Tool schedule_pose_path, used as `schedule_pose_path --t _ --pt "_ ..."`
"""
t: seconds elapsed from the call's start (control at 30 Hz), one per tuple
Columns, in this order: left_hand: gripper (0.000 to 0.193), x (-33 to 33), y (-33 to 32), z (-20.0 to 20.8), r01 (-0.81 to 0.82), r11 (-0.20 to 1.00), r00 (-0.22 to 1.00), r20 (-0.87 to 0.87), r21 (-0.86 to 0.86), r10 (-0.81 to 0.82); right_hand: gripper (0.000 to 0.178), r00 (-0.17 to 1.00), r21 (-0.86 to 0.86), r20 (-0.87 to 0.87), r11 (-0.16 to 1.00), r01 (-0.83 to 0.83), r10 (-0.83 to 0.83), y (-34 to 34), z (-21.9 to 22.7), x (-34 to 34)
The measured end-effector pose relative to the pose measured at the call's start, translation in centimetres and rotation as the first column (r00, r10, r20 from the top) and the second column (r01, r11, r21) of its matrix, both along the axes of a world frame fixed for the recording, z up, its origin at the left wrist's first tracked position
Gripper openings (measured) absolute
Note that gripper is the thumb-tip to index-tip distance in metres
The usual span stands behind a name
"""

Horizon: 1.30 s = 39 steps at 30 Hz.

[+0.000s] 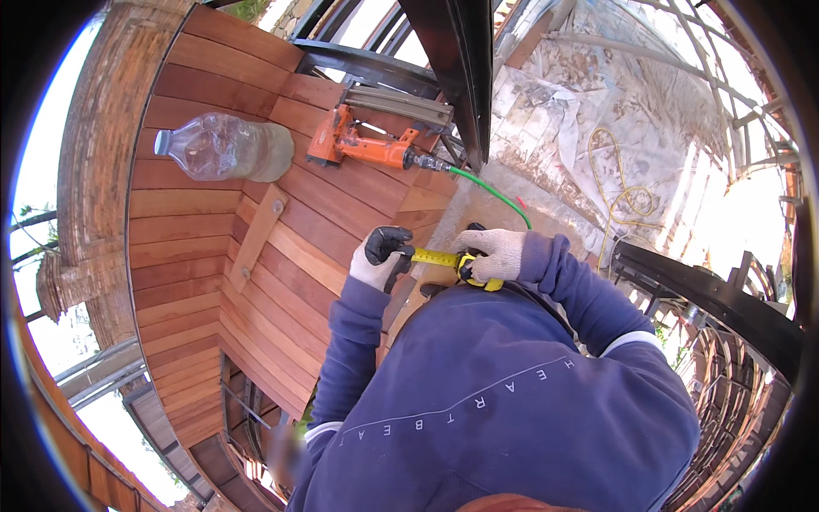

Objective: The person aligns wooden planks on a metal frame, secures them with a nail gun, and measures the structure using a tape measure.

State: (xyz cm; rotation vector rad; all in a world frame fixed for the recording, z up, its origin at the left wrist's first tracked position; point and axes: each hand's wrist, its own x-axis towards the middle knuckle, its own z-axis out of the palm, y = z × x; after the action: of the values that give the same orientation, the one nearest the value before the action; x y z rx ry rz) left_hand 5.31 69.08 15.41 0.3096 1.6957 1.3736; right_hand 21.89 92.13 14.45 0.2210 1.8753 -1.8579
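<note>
A yellow and black tape measure (479,282) is in my right hand (502,253), which wears a white glove with dark fingertips. A short length of its yellow blade (433,257) is pulled out toward the left. My left hand (375,260), gloved the same way, is closed with its fingers at the blade's free end. Both hands are close in front of my blue sweatshirt. Beyond them, an orange nail gun (367,149) lies on the reddish wooden boards (299,230), joined to a green air hose (495,194).
A large clear plastic bottle (226,147) lies on the boards at the left. A short wooden strip (256,241) with two round heads crosses the boards. Dark metal beams (452,68) rise at the back. At the right are plastic sheeting (631,111) and a yellow cord (610,183).
</note>
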Motion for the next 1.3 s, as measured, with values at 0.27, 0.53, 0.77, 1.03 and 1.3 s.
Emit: schedule_pose_path --t 0.27,0.53,0.77,1.03,1.3 --pt "0.033 -5.3 2.0 -2.5 0.057 0.995 0.917 -0.391 -0.082 -0.085 0.025 0.966 -0.152 0.194 0.968 0.201 -0.171 0.4 -4.1 4.4" --pt "0.056 -13.3 -1.0 -8.3 -0.432 0.865 0.129 -0.967 -0.254 -0.220 0.021 0.891 0.035 0.408 0.978 0.206 -0.202 0.8 -2.7 2.6" --pt "0.055 -13.6 -0.2 -7.6 -0.409 0.852 0.183 -0.944 -0.326 -0.274 0.027 0.976 0.023 0.198 0.996 0.084 -0.087 1.7 -4.5 -1.2" --pt "0.052 -14.2 -0.4 -7.7 -0.418 0.846 0.192 -0.943 -0.330 -0.273 0.021 0.959 0.137 0.273 0.990 0.033 -0.070 1.7 -3.5 -1.7" --pt "0.048 -14.7 -0.5 -7.6 -0.378 0.867 0.179 -0.944 -0.326 -0.277 0.025 0.984 0.048 0.108 0.990 0.134 -0.139 0.9 -5.5 -0.6"
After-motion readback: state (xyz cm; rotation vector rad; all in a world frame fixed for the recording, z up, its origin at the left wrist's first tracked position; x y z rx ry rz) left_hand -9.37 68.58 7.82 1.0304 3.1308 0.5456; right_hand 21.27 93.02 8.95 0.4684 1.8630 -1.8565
